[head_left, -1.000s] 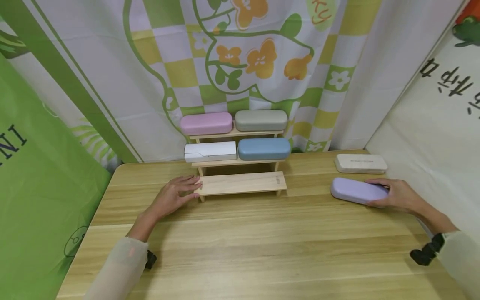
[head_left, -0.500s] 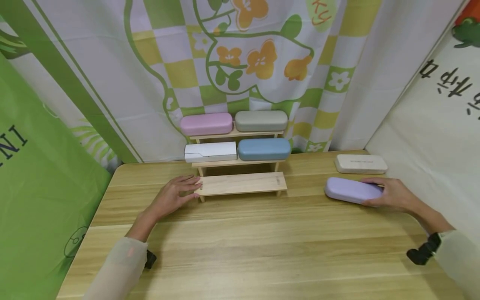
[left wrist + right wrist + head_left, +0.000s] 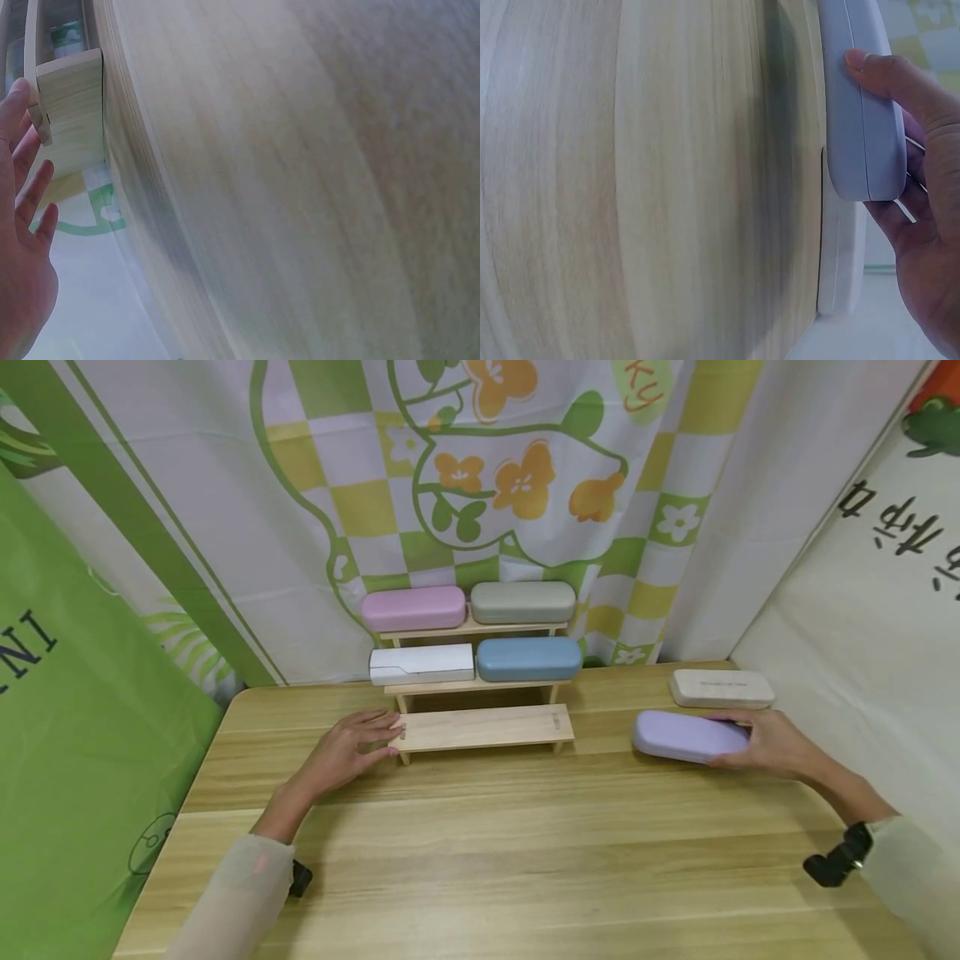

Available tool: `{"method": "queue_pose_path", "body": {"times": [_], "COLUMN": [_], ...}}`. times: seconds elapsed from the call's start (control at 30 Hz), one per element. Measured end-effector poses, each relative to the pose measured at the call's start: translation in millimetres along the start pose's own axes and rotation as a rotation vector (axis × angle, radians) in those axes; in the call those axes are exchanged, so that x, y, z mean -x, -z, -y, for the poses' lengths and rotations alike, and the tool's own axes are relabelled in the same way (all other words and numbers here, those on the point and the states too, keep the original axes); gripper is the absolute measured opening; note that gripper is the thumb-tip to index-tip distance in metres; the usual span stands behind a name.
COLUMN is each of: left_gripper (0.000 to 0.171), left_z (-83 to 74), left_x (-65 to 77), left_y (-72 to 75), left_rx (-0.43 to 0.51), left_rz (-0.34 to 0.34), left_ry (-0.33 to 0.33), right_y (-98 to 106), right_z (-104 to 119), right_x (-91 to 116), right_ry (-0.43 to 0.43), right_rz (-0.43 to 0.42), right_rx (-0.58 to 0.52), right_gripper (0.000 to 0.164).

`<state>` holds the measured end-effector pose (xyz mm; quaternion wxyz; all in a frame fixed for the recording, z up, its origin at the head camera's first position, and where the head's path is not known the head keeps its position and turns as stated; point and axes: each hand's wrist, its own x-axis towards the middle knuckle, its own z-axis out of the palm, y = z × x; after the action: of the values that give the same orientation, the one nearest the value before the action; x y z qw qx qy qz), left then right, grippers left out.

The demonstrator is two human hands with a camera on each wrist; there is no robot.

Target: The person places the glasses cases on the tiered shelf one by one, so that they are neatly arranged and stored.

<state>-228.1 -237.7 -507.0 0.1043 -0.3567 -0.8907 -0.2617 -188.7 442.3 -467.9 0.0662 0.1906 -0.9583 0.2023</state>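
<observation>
My right hand (image 3: 772, 743) grips the right end of a lavender glasses case (image 3: 686, 737), close over the table right of the stand. In the right wrist view, the thumb presses the near side of the lavender case (image 3: 862, 127), while the other fingers are partly hidden behind it. My left hand (image 3: 348, 750) touches the left end of the bottom shelf (image 3: 483, 727) of a wooden three-tier stand. Its fingers look straight and spread in the left wrist view, with a fingertip (image 3: 21, 86) against the board's end.
Pink (image 3: 414, 608) and grey-green (image 3: 522, 602) glasses cases sit on the top tier. White (image 3: 422, 664) and blue (image 3: 529, 658) ones occupy the middle tier. A cream case (image 3: 722, 688) lies behind the lavender one, near the table's (image 3: 480, 860) back right corner. A curtain (image 3: 525, 527) hangs behind.
My right hand has moved left with the lavender case, bringing it nearer the stand. The left hand stays in place at the bottom shelf.
</observation>
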Motion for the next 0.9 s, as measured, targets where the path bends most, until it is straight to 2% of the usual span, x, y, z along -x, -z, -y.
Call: {"method": "queue_pose_path", "body": {"times": [0.17,0.4,0.9], "left_gripper": [0.042,0.043,0.044], "left_z": [-0.4,-1.8,-0.8], "left_x": [-0.2,-0.9,-1.0], "left_y": [0.0,1.0,-0.2], "left_rx": [-0.002,-0.002,-0.014], "left_rz": [-0.005,-0.003,-0.005], "left_ry": [-0.01,-0.002,-0.011], "right_y": [-2.8,1.3,-0.9], "right_z": [6.2,24.7,63.6], "right_x": [-4.9,-12.0,-29.5], "right_ry": [0.081,0.078,0.133], "right_rz": [-0.036,0.006,0.012], "right_rx": [-0.047,-0.058,-0.102], "right_gripper": [0.07,0.073,0.068]}}
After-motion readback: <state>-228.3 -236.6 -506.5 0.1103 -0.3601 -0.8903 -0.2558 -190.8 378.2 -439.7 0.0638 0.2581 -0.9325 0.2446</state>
